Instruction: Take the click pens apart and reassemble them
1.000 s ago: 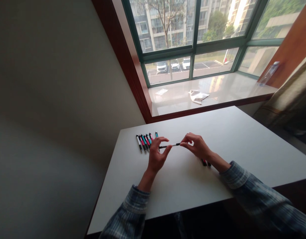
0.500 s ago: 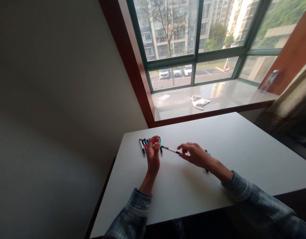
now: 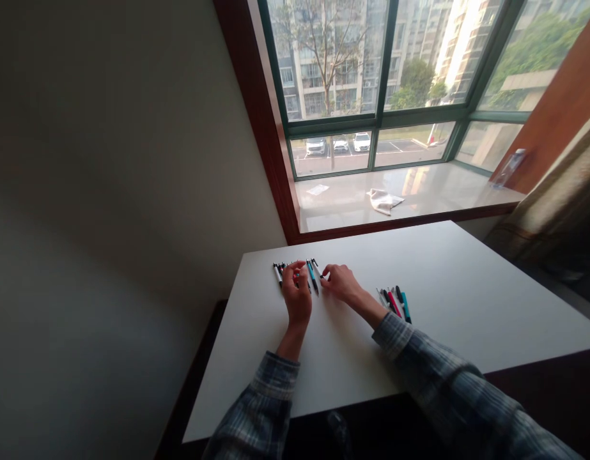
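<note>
Several pens lie side by side in a row at the far left of the table, among them a white-and-black pen and a teal-and-black pen. My left hand hovers over the middle of that row, its fingers loosely curved and apart, and hides part of it. At the row's right end my right hand pinches the black lower part of a white pen. That pen slants beside the teal one, with a narrow gap between them.
A second group of pens, including a red pen and a teal pen, lies on the white table right of my hands. Beyond the table, a cloth and a clear bottle are on the window sill. A wall stands at left.
My right hand has moved left with the white pen and turned it from nearly crosswise to roughly in line with the row. The right-hand pen group has come into fuller view.
</note>
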The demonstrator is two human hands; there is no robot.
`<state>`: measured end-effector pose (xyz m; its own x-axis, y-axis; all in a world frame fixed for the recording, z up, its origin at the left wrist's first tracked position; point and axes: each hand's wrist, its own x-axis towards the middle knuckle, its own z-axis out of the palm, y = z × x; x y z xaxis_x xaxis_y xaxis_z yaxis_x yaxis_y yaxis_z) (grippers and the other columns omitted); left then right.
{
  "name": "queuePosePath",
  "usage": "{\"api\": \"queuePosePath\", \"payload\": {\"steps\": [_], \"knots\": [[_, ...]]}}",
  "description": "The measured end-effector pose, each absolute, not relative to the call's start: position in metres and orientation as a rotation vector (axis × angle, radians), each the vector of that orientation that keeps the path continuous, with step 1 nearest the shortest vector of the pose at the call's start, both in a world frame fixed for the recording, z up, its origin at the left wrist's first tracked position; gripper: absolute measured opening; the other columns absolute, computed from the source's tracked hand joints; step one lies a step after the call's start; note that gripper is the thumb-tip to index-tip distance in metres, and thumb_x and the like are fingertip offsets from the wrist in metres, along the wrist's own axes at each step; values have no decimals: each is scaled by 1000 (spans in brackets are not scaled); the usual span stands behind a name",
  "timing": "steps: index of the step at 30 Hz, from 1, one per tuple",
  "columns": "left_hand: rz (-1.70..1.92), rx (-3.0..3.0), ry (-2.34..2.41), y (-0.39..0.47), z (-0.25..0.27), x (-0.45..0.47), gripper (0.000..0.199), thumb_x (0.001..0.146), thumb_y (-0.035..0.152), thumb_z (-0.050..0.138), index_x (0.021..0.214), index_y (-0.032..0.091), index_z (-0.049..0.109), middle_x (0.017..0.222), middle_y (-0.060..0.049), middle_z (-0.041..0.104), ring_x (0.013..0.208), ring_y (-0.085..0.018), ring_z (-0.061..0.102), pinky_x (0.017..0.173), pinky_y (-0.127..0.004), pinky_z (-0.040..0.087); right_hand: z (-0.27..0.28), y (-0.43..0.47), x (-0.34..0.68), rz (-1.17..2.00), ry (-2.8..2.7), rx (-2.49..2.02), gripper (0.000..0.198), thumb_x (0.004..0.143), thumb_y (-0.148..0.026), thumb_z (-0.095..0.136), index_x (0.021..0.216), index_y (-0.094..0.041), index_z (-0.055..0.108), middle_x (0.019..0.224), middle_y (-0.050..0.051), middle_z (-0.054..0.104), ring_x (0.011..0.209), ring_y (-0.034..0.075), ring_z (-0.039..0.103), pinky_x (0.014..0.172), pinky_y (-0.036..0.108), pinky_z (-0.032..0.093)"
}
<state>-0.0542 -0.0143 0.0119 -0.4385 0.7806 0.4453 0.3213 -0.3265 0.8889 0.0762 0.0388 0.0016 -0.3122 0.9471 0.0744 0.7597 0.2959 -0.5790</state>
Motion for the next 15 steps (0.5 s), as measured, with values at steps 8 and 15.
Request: {"api": "queuePosePath", "payload": {"steps": [8, 15], "knots": [[1828, 1467, 1561, -12, 10, -55, 20, 98, 34, 51, 103, 21, 65, 111, -8, 67, 105, -23, 64, 89, -35, 50, 7, 33, 77, 637, -2218, -1413, 18, 92, -31, 70, 102, -18, 77, 87, 9, 79, 80, 22, 71, 73, 29, 50], [1777, 1520, 1557, -13, 11, -50, 21, 98, 34, 52, 103, 21, 68, 108, -6, 66, 96, -21, 62, 86, -33, 50, 28, 20, 194, 601, -2323, -1040, 36, 86, -19, 73, 121, -27, 70, 108, 5, 76, 100, 23, 66, 91, 39, 53]]}}
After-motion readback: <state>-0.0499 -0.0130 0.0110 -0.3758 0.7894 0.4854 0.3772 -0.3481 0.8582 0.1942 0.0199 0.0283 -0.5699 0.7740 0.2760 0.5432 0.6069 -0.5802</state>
